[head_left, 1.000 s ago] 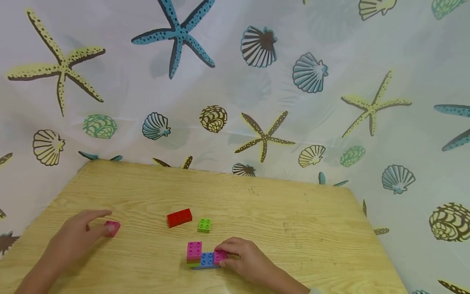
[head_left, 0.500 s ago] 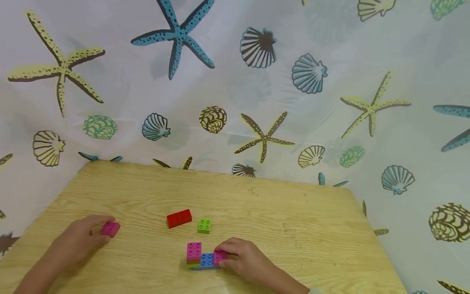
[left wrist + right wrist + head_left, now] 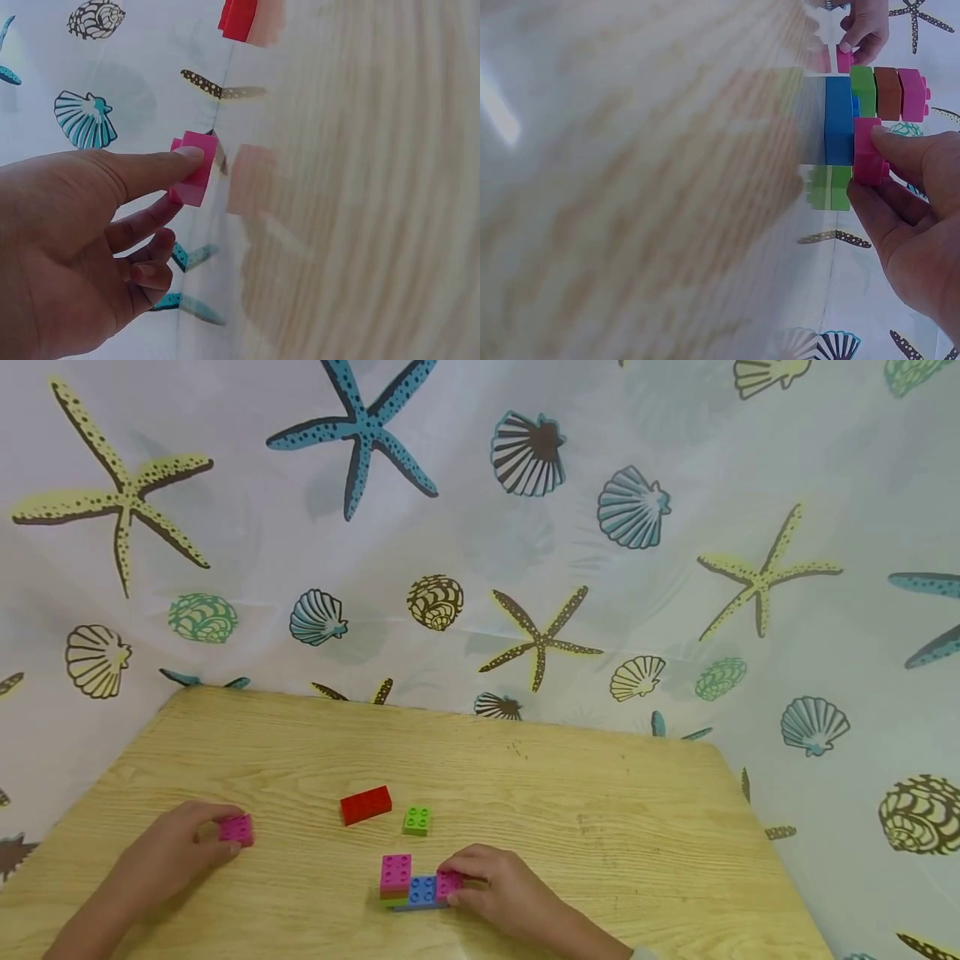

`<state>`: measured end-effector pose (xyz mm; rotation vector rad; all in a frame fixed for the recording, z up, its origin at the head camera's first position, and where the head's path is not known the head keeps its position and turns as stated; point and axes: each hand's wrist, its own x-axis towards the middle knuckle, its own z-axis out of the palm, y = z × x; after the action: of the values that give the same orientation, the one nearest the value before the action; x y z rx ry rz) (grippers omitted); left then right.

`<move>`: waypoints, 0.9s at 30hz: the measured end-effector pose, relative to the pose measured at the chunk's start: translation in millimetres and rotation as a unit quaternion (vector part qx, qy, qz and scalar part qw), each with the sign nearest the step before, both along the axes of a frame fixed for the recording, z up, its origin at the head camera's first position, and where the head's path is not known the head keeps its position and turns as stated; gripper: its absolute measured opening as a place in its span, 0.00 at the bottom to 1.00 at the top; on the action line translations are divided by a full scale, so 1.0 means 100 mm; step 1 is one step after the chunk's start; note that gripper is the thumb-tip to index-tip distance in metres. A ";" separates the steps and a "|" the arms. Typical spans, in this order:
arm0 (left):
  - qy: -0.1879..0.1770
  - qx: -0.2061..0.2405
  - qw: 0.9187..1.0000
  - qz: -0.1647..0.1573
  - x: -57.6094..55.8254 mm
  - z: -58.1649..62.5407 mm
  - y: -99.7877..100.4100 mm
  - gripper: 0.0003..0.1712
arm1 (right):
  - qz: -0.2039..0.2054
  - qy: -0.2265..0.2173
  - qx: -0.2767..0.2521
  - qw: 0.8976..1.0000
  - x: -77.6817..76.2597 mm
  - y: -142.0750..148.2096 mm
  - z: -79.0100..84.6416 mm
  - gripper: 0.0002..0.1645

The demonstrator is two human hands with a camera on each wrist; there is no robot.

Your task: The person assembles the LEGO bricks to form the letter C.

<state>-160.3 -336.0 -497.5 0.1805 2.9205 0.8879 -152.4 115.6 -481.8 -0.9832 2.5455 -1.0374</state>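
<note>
On the near part of the tabletop [image 3: 600, 827], a long blue brick [image 3: 422, 891] is laid flat, with a stack of green [image 3: 863, 90], brown [image 3: 887, 94] and pink [image 3: 913, 95] bricks carried at its left end. At its right end a small pink brick [image 3: 448, 884] is seated, pinched by the right hand [image 3: 506, 893] between thumb and forefinger. It is gripped by its sides, apparently so that its studs are left uncovered and the blue brick beneath is steadied; how hard it is pressed cannot be told. Blue studs are left bare between the two.

Well apart, to the left, a second pink brick [image 3: 237, 830] is pinched by the left hand [image 3: 168, 847] — thumb on one face, forefinger opposite, the other fingers loosely curled. It seems to be held just off the tabletop, as a gap is seen between it and its reflection. In both hands the fingers are parted only by a brick's thickness.

Beyond the blue brick, a red brick [image 3: 366, 806] and a small green brick [image 3: 417, 821] are set side by side — slightly apart, untouched by either hand.
</note>
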 end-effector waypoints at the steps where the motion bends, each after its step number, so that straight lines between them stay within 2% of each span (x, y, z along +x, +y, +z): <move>1: -0.002 0.006 1.000 0.001 0.01 0.01 0.04 0.32 | -0.001 -0.003 0.000 1.000 0.00 0.00 0.00 0.20; 5: -0.002 0.031 1.000 0.003 0.05 0.10 0.26 0.35 | -0.006 -0.013 0.000 1.000 0.00 0.00 0.00 0.20; 10: 0.007 0.054 0.998 -0.007 0.10 0.24 0.57 0.31 | -0.007 -0.021 -0.008 1.000 0.01 0.01 0.01 0.20; 17: -0.009 0.095 0.995 -0.018 0.17 0.46 0.98 0.27 | -0.008 -0.022 -0.015 1.000 0.02 0.01 0.02 0.20; 27: -0.028 0.112 0.993 -0.031 0.24 0.55 1.34 0.24 | -0.012 -0.029 -0.013 0.999 0.03 0.00 0.04 0.19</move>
<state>-135.8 -202.0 -443.0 0.2539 2.7427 1.1894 -149.7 115.7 -478.2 -0.9167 2.5103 -1.0908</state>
